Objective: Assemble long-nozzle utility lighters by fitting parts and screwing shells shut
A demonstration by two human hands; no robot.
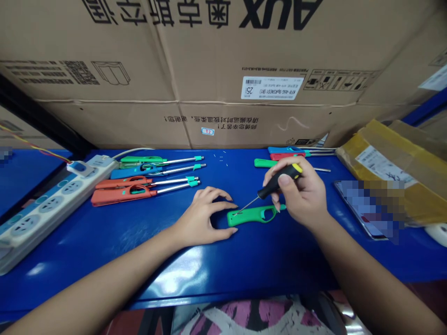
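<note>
My right hand (299,193) is closed round a black screwdriver with a yellow cap (279,181), its thin tip resting on the left end of a green lighter body (253,215) lying flat on the blue table (139,242). My left hand (206,216) sits just left of that green body, fingers curled, thumb and forefinger touching its left end and steadying it.
Several long-nozzle lighters, green, blue and orange (146,179), lie in a row at the left. More lighters (289,156) lie behind my right hand. A white power strip (45,204) lies far left. Cardboard boxes (223,70) wall the back; a taped parcel (394,163) sits right.
</note>
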